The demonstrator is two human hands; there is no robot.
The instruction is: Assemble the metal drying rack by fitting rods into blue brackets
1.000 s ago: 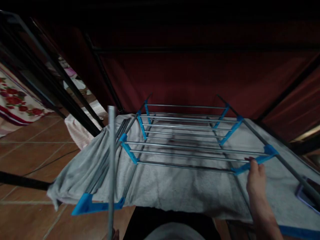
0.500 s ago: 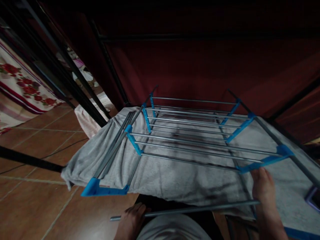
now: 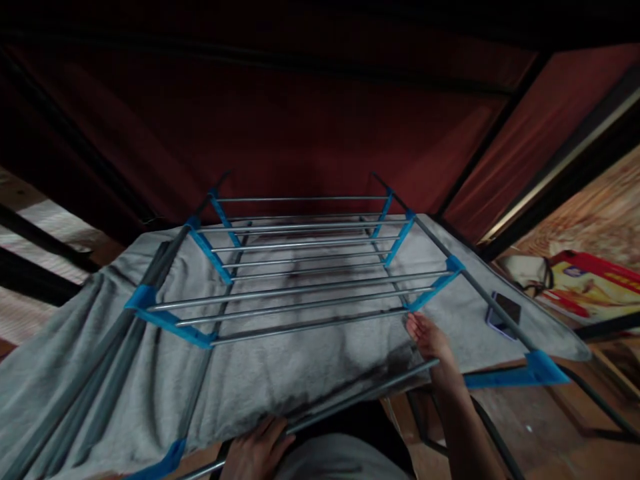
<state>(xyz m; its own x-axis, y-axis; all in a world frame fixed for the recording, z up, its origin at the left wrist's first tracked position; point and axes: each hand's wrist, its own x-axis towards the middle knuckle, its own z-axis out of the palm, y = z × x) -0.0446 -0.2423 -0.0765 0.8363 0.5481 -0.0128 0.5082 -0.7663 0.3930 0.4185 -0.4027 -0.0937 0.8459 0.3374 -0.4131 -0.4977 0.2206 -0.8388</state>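
Observation:
A drying rack of grey metal rods [image 3: 310,289] and blue plastic brackets stands on a grey cloth. My left hand [image 3: 257,448], low in the centre, is closed around a loose metal tube [image 3: 360,397]. The tube lies slanted above my lap, its far end by my right wrist. My right hand [image 3: 430,339] is at the lower corner of the blue bracket [image 3: 431,291] on the rack's near right side, with its fingertips closed against it. Part of its grip is hidden by the hand. Several more tubes [image 3: 115,373] lie together on the left.
The grey cloth [image 3: 320,360] covers the surface under the rack. A phone [image 3: 504,313] lies on it at the right. Behind hangs a dark red curtain [image 3: 280,133] with dark frame bars. A red and yellow box [image 3: 595,283] is at the far right.
The view has swung to the right, bringing the phone and the box into sight. My left hand stays on the loose tube and my right hand stays at the bracket.

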